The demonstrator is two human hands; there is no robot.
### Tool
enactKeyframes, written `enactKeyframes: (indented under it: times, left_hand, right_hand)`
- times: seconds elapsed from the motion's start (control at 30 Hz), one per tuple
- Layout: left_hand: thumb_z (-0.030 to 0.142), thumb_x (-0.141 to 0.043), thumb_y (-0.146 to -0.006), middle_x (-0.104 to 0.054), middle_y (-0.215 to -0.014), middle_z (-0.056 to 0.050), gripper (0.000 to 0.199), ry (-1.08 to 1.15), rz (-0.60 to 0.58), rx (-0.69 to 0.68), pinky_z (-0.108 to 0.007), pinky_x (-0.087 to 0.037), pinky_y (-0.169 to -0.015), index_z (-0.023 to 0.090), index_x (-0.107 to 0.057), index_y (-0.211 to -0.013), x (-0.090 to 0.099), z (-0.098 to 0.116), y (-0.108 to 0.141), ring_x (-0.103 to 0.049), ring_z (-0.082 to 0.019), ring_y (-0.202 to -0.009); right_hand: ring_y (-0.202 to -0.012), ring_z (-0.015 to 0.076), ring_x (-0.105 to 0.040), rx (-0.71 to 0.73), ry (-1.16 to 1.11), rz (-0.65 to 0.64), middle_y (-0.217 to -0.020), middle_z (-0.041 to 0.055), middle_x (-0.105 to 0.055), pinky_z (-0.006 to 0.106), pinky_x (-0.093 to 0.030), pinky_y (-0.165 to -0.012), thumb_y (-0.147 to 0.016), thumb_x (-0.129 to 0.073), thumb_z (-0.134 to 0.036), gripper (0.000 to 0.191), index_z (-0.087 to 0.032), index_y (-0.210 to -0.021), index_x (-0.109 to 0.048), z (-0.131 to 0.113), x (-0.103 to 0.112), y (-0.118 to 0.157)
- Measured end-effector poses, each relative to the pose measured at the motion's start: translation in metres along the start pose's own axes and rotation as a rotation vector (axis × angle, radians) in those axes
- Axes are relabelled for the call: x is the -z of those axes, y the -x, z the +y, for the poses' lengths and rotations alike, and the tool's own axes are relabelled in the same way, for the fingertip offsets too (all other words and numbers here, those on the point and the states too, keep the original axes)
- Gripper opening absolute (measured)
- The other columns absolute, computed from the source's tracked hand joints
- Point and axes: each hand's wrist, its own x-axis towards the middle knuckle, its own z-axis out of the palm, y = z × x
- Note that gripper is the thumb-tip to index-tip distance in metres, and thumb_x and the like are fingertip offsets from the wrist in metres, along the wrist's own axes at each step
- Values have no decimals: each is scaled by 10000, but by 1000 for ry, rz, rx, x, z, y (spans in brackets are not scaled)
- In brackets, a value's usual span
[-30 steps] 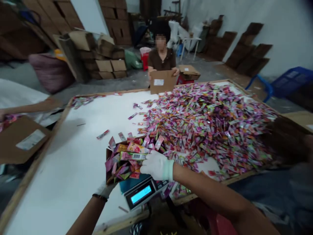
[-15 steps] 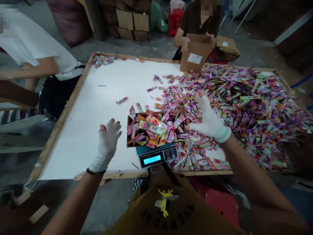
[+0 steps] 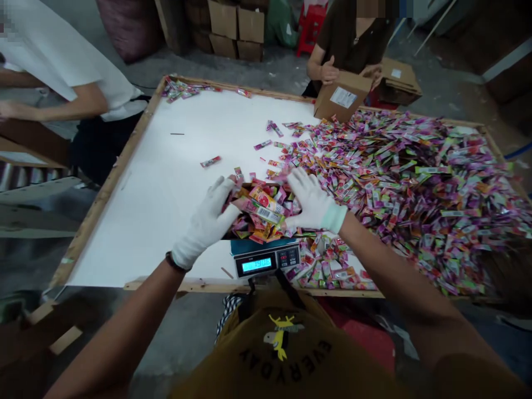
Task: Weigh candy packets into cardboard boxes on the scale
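Observation:
A cardboard box [image 3: 233, 236], heaped with small colourful packets [image 3: 266, 209], sits on a digital scale [image 3: 266, 261] with a lit blue display. My left hand [image 3: 208, 217], in a white fingertip-free glove, touches the box's left side, its fingers stretched over the corner and the thumb apart. Against the right side lies my right hand [image 3: 311, 200], gloved the same way, fingers spread over the packets at that edge. Both hands are open. Parts of the box's ends are hidden beneath them.
A large pile of packets [image 3: 415, 183] covers the right of the white table [image 3: 137, 221], which has a wooden rim. Across it, a person holds a cardboard box [image 3: 343, 98]. At left another person stands beside an open carton [image 3: 29, 141]. A few packets lie loose.
Both my hands have come inward from either side onto the box's ends. The scale's reading has changed. Across the table, the person's box has tilted.

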Motion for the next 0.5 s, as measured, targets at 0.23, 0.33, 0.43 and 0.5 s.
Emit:
enactKeyframes:
  times: [0.23, 0.33, 0.43, 0.5]
  left_hand:
    - [364, -576, -981, -708, -1464, -176, 455, -332, -131, -224, -638, -311, -1319, 186, -708, -1378, -22, 30, 15, -558, -406, -1484]
    - [362, -568, -967, -714, -1450, -212, 450, -332, -276, -202, -649, -275, -1328, 162, -741, -1332, -33, 21, 14, -572, -428, -1469]
    - [368, -595, -933, -755, -1383, -204, 440, -304, -430, -155, -647, -320, -1307, 172, -776, -1283, -39, 14, 1, -630, -431, -1400]
    - [362, -630, -900, -774, -1342, -201, 436, -301, -476, -116, -627, -389, -1271, 175, -794, -1258, -38, 13, -7, -665, -435, -1352]
  right_hand:
    - [-1599, 439, -342, 144, 107, 31, -1714, 237, -444, 633, -213, -1301, -976, -740, -415, 737, -187, -1636, -506, -50, -21, 2]
    - [-1377, 356, -560, 60, -29, 26, -1475, 191, -670, 521, -381, -1199, -1048, -518, -247, 443, -154, -1452, -673, -42, -20, -3]
    - [-1220, 304, -650, 86, -107, 50, -1265, 147, -761, 451, -477, -1121, -993, -484, -155, 372, -161, -1252, -751, -34, -19, -13]
    - [-1184, 271, -674, 75, -169, 145, -1237, 144, -757, 414, -515, -1106, -967, -453, -117, 396, -140, -1264, -715, -28, -21, -20]
